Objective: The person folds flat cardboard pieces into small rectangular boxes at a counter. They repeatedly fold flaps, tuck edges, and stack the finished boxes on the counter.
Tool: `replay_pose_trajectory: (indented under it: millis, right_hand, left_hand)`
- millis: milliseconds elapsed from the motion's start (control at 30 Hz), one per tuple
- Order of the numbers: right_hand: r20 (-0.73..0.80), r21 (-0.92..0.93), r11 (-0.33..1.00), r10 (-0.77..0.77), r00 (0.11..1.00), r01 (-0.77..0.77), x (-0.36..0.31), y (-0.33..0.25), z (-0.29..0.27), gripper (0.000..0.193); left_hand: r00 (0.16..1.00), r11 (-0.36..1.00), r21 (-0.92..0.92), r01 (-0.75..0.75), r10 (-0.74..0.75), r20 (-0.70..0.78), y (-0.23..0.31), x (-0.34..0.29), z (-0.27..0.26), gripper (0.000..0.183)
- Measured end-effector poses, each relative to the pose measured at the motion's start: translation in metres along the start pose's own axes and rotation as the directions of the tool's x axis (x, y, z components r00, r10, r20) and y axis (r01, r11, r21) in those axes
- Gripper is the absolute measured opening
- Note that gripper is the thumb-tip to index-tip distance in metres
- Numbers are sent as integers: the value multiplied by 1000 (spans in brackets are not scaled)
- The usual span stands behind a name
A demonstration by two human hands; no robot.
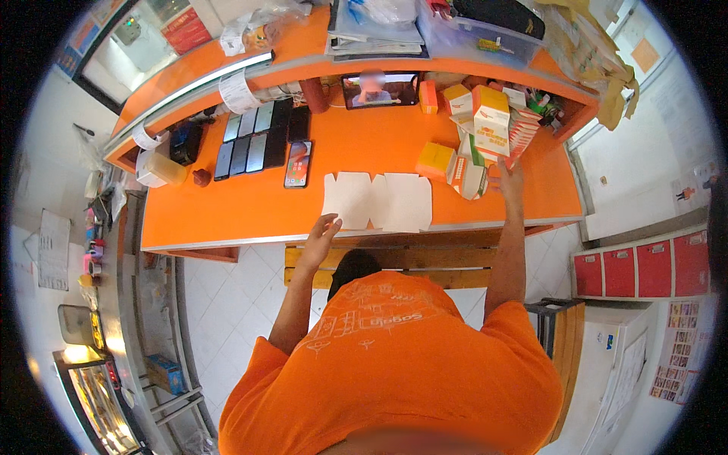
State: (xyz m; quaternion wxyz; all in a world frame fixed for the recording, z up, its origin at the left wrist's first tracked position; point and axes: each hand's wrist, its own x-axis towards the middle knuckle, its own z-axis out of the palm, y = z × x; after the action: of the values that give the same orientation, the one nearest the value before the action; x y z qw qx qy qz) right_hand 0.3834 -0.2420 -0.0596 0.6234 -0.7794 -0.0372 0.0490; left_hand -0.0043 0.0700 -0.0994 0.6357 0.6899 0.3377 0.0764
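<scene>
Looking down in the head view: left hand [321,231] lies open, fingers loosely spread, holding nothing, fingertips on the near left edge of the flat white cardboard blank [378,200] lying at the front of the orange counter [227,205]. Right hand [506,177] is open too, fingers extended against the pile of orange-and-white cartons [485,129] at the counter's right; no closed grip visible. Row of dark phones [258,140] sits well left of the blank, tablet [381,89] behind it.
</scene>
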Motion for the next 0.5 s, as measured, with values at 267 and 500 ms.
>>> replay_pose_trajectory:
  millis: [267,500]
  right_hand:
    - [335,-703,619,-146,931,350,-39,77,53,43]
    - [305,-671,637,-229,924,380,-106,130,138,54]
  left_hand:
    - [925,948,316,-46,161,-346,-103,85,-16,81]
    - [981,970,186,159,-135,-138,-84,139,-3,87]
